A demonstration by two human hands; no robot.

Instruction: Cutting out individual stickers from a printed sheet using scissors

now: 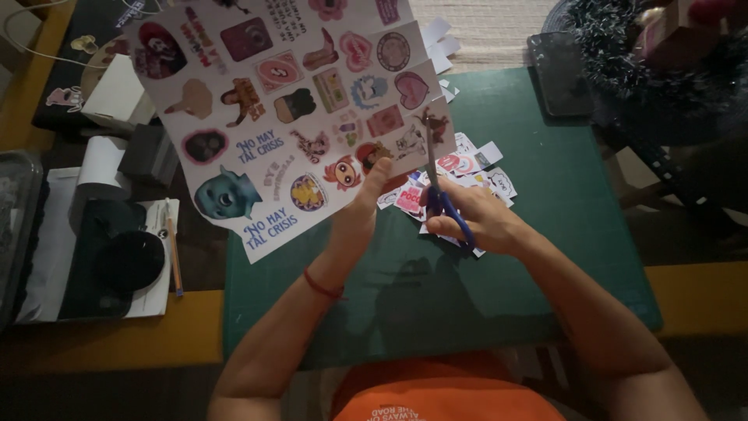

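Pinched in my left hand (360, 210): sticker sheet (288, 101), raised above the green cutting mat (545, 257). Right hand (479, 222) closed through blue-handled scissors (438, 183), blades at sheet's right edge. Cut stickers (467, 175) lie just beyond.

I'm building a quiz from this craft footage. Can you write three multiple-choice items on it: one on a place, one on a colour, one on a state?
1. Where does the pile of cut-out stickers lie?
A. on the green cutting mat
B. in the grey bin at the left edge
C. on the person's lap

2. What colour are the handles of the scissors?
A. red
B. blue
C. yellow

3. How is the sticker sheet held?
A. flat on the mat
B. rolled into a tube
C. lifted off the mat by the left hand

Answers:
1. A, the pieces rest on the mat, just beyond the right hand.
2. B, blue loops show around the right hand's fingers.
3. C, the left hand grips the sheet's lower edge, and the scissor blades meet the sheet's right edge.
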